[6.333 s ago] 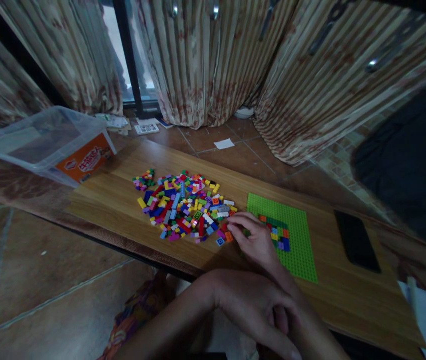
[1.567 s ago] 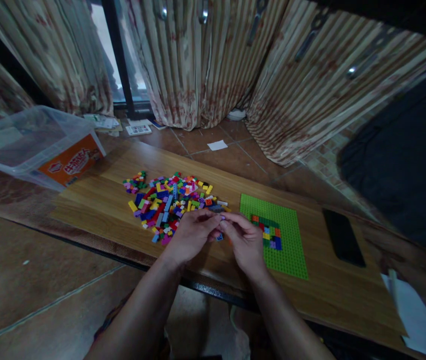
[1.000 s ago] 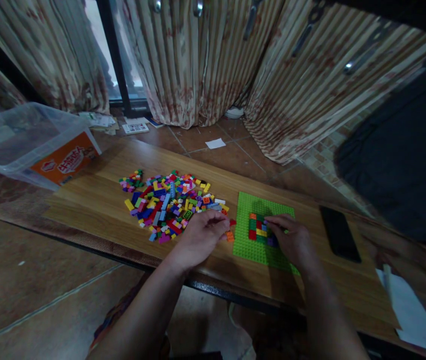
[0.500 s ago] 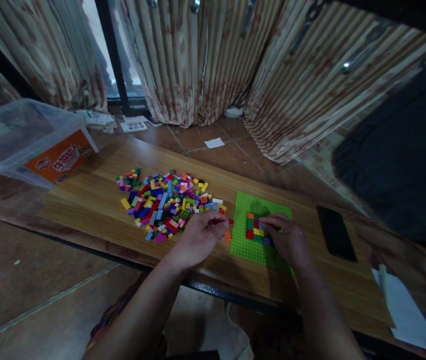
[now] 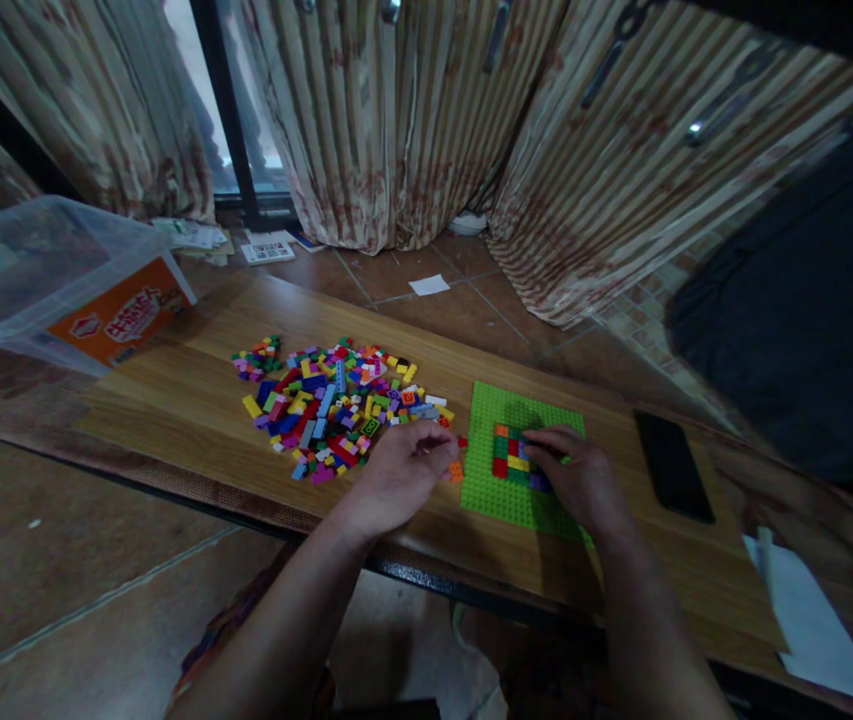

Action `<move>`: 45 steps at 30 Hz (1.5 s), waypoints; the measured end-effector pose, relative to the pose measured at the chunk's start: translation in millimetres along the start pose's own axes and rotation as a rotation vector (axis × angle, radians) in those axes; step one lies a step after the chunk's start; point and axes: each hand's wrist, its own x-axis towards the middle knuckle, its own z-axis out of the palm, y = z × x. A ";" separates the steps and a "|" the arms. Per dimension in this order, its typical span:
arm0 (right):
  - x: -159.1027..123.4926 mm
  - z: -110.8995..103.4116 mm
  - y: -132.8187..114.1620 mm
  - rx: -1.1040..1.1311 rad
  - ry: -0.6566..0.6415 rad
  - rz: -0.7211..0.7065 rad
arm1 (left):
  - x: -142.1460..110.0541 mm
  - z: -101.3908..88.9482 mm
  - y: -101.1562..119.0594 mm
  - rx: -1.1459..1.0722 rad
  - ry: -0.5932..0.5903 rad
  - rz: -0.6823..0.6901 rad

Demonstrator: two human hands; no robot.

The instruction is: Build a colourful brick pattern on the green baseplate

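Where the long wooden counter point(image 5: 193, 370) stretches before the person, a loose heap of plastic building bricks point(image 5: 321, 410) lies toward the left, and to its right the bright green studded baseplate point(image 5: 482, 495) sits flat. From where I stand, the right hand point(image 5: 577, 478) is bent over that plate, thumb and fingertips drawn close together at the brick patch; whether a brick is pinched there I can't tell. The left hand point(image 5: 402, 475) hangs curled between heap and plate, and its grasp is hidden from me too. Within the plate lies the multicoloured brick patch point(image 5: 510, 460), red, yellow, green and orange pieces side by side. To seat a piece well there, I'd match its edges to its neighbours, then push straight down, with the left hand bracing the plate. Smaller again, some orange bricks point(image 5: 456, 471) lie just beside the left fingertips; I'd mind not to knock them.
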 end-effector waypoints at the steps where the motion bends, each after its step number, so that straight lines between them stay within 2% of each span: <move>1: 0.2 -0.9 0.2 -0.003 0.010 0.003 | -0.1 0.0 0.1 0.001 0.003 -0.002; 8: 2.8 -0.4 1.2 -0.066 0.161 0.116 | 0.3 0.2 -1.3 0.037 0.014 0.002; 16: 7.0 10.1 13.8 -0.112 0.145 0.171 | 0.6 -0.1 -2.6 0.041 0.014 0.007; 29: 9.5 11.7 9.8 -0.091 0.123 0.167 | 0.8 1.2 2.2 0.032 0.032 -0.006; 34: 10.6 7.2 10.5 -0.021 0.098 0.251 | 2.1 -3.4 0.4 -0.007 0.029 -0.023; 36: 10.0 4.0 11.0 0.063 0.131 0.299 | 2.8 -6.6 -0.4 -0.038 0.038 -0.031; 40: 8.7 0.4 11.3 0.247 0.347 0.340 | 2.6 -12.9 5.9 -0.133 0.146 -0.042; 45: 10.6 5.0 -0.7 0.278 0.505 0.228 | 2.5 -22.6 18.0 -0.320 0.400 0.002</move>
